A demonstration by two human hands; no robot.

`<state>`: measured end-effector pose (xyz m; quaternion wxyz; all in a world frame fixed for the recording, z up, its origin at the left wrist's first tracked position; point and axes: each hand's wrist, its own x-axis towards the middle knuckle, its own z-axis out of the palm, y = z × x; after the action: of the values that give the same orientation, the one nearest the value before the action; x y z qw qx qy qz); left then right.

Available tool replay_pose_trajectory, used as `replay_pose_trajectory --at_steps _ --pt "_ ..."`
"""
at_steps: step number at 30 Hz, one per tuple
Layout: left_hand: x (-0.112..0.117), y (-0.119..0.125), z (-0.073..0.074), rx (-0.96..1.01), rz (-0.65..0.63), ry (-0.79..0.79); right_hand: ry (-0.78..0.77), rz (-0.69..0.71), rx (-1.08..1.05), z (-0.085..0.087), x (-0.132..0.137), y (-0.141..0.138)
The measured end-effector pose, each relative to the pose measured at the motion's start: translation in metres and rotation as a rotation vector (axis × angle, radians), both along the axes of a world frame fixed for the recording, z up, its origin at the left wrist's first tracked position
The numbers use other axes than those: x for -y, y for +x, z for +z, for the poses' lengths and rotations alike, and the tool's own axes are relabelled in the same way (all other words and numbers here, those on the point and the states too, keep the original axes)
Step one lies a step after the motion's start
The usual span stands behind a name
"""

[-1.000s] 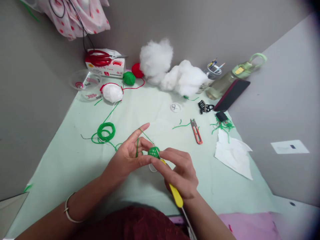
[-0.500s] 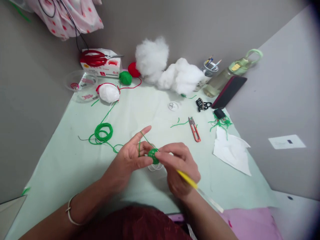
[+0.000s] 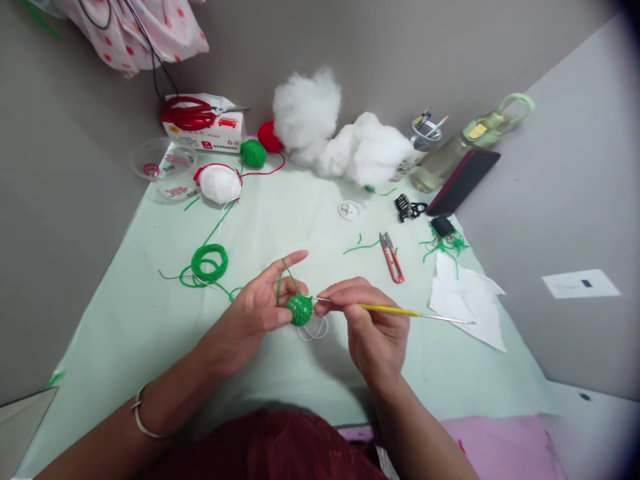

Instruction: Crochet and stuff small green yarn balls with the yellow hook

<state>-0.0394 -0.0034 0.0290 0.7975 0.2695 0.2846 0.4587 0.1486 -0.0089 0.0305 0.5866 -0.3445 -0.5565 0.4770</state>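
My left hand [image 3: 260, 303] pinches a small round green crochet piece [image 3: 300, 311] between thumb and fingers. Green yarn [image 3: 293, 277] runs from the piece up over the raised index finger. In my right hand [image 3: 373, 320] is a crochet hook [image 3: 390, 309] with a yellow handle, held almost level. Its left tip meets the top right of the green piece; the other metal end points right. A loop of thin white yarn [image 3: 317, 330] hangs below the piece. Left of my hands lies a coil of green yarn [image 3: 210, 263].
Thread snips [image 3: 391, 259], a black hair claw [image 3: 409, 209] and white paper [image 3: 465, 303] lie to the right. White stuffing [image 3: 307, 113], a green yarn ball [image 3: 253, 154] and a white yarn ball [image 3: 219, 183] sit at the back. A bottle [image 3: 450, 157] and phone [image 3: 464, 183] stand back right.
The hook has swung from slanting down toward me to nearly level. My right hand has moved slightly away from the green piece, showing more of it.
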Motion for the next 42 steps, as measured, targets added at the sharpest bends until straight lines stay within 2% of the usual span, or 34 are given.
replay_pose_trajectory --at_steps 4,9,12,15,18,21,25,30,35,42 --pt "0.002 -0.004 -0.005 -0.24 0.066 0.181 -0.054 0.006 -0.055 -0.001 0.001 0.0" --pt "0.008 -0.002 -0.008 -0.545 0.232 0.374 -0.148 0.013 -0.185 -0.001 -0.001 -0.007" --pt "0.01 0.002 -0.01 -0.649 0.348 0.426 -0.287 -0.004 -0.269 -0.001 -0.003 -0.014" --pt "0.011 0.004 -0.01 -0.68 0.378 0.404 -0.363 -0.014 -0.284 -0.002 -0.004 -0.016" --pt "0.009 0.003 -0.007 -0.557 0.285 0.275 -0.294 -0.02 -0.238 -0.003 -0.005 -0.012" --pt "0.005 0.001 -0.001 -0.307 0.147 0.111 -0.242 -0.014 -0.201 -0.002 -0.008 -0.005" --pt "0.0 -0.001 0.005 -0.106 0.028 -0.005 -0.294 0.027 -0.256 0.002 -0.012 0.001" --pt "-0.001 0.0 0.006 -0.026 -0.049 -0.097 -0.38 0.132 -0.334 0.005 -0.013 -0.001" --pt "0.0 -0.003 0.002 0.124 -0.133 -0.135 -0.427 0.159 -0.36 0.004 -0.012 0.0" --pt "-0.001 -0.005 0.004 0.228 -0.136 -0.187 -0.367 0.159 -0.309 0.005 -0.013 0.002"
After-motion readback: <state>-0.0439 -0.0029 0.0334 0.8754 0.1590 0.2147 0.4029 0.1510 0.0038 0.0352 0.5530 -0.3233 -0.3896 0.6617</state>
